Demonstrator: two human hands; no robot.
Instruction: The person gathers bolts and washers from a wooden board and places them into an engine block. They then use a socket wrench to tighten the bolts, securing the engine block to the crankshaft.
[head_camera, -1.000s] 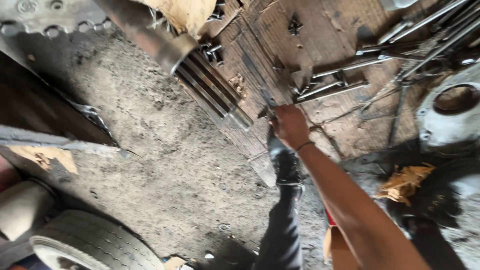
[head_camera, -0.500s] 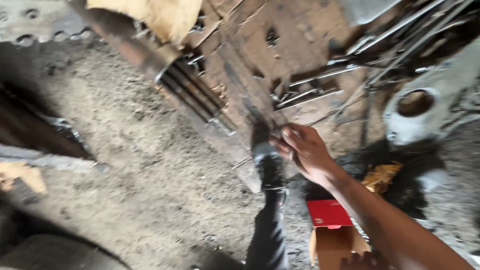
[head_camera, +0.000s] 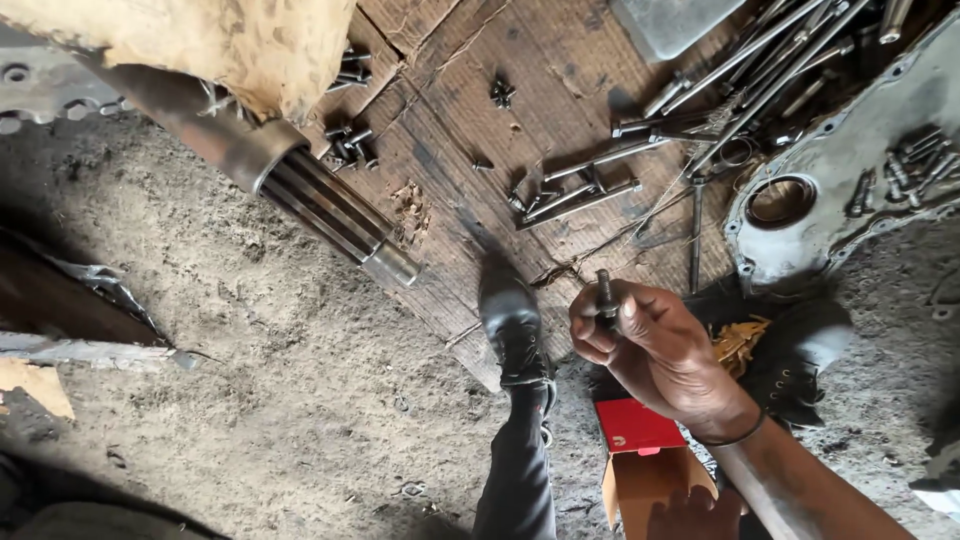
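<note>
The right hand (head_camera: 660, 350) has its grip closed around a dark bolt (head_camera: 605, 295), held upright.

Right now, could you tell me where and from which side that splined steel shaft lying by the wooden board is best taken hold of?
Probably at the smooth rusty sleeve of the shaft, coming from above. It lies flat and slanted, its upper end under a tan cloth, and the grooved part looks harder to clasp. The right hand already holds a bolt; the left hand is out of view.
</note>
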